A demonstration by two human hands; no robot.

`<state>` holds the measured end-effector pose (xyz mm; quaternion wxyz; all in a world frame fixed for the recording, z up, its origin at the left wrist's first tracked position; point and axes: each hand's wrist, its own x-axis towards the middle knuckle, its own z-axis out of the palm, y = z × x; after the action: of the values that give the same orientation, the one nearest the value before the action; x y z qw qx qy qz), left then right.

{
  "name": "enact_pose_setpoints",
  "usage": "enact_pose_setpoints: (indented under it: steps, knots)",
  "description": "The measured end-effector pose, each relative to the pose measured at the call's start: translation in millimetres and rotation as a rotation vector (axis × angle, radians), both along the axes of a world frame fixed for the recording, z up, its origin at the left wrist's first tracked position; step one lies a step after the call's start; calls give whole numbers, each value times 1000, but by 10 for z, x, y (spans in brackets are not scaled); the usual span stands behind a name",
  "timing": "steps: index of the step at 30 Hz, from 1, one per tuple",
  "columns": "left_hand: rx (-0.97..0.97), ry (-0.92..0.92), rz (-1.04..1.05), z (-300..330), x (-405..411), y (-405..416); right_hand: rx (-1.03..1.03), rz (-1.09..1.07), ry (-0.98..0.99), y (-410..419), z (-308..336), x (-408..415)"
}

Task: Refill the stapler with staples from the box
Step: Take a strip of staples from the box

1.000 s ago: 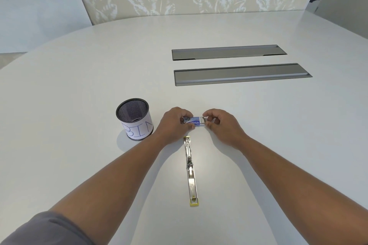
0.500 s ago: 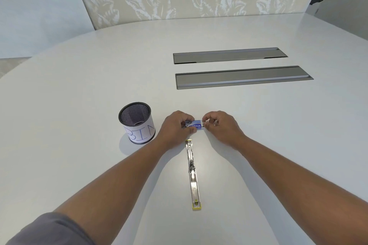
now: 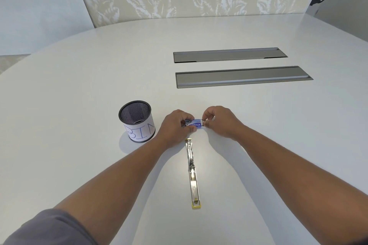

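I see the left hand (image 3: pixel 175 125) and the right hand (image 3: pixel 220 120) meeting over the white worktop (image 3: pixel 79 85), each closed in a pinch on one end of the small blue staple box (image 3: pixel 194 123). The left fingers wrap the box's left end, the right fingertips nip its right end, and the box sits level between them. I cannot tell whether it is lifted or resting on the worktop. Just below the hands, towards me, the stapler (image 3: pixel 192 173) lies unfolded flat, its metal channel facing up and its yellow tip nearest me; neither hand touches it. To the left of the left hand stands a black mesh cup (image 3: pixel 137 121) with a paper label reading BIN.
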<state>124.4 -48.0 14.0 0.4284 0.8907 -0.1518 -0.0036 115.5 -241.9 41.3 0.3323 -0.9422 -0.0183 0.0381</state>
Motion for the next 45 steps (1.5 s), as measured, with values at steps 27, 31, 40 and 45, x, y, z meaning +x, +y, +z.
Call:
enact_pose_setpoints:
  steps: [27, 31, 40, 45]
  knots:
    - [-5, -7, -11, -16, 6, 15, 386, -15, -50, -72, -80, -64]
    - [1, -14, -10, -26, 23, 14, 656, -60, 5, -129, -48, -72]
    - [10, -25, -7, -28, 20, 15, 596, 80, 215, -175, -13, -177]
    - [10, -46, -8, -19, 8, 11, 396, 171, 217, -108, -55, -250]
